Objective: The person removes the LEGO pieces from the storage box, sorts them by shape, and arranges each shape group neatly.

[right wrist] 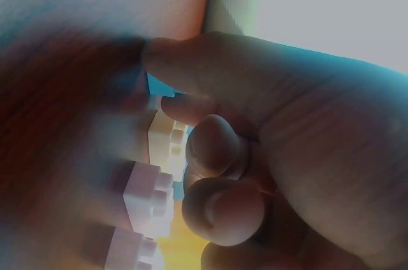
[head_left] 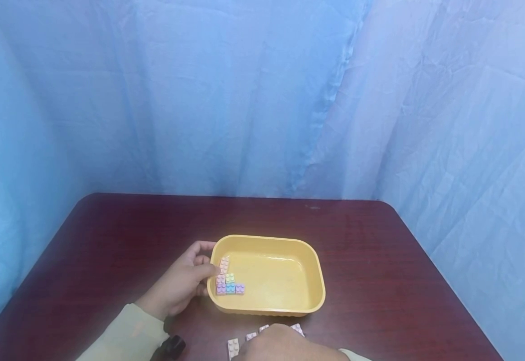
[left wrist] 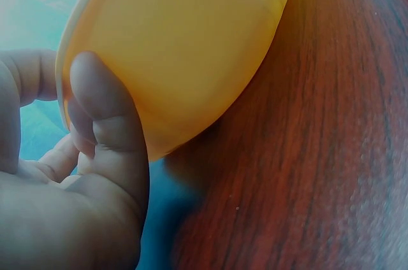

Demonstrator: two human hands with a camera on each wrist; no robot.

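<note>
My left hand (head_left: 183, 281) grips the left end of a yellow plastic basin (head_left: 285, 281), thumb at the rim and fingers outside. Several pastel toy building bricks (head_left: 230, 288), pink, lilac, blue and yellow, lie together inside at that end. Just in front of the basin, my right hand (head_left: 280, 346) is low over the table with fingers curled among loose bricks. Close to its fingertips in the right wrist view are a cream brick (right wrist: 162, 146) and a pale pink brick (right wrist: 145, 197). A bluish patch shows between thumb and forefinger; I cannot tell whether a brick is held there.
The dark red wooden table (head_left: 361, 260) carries everything. Another cream brick (head_left: 233, 347) lies left of the right hand, and a pale pink one (head_left: 297, 329) lies beyond it. Light blue cloth (head_left: 244, 100) hangs behind the table and along both sides.
</note>
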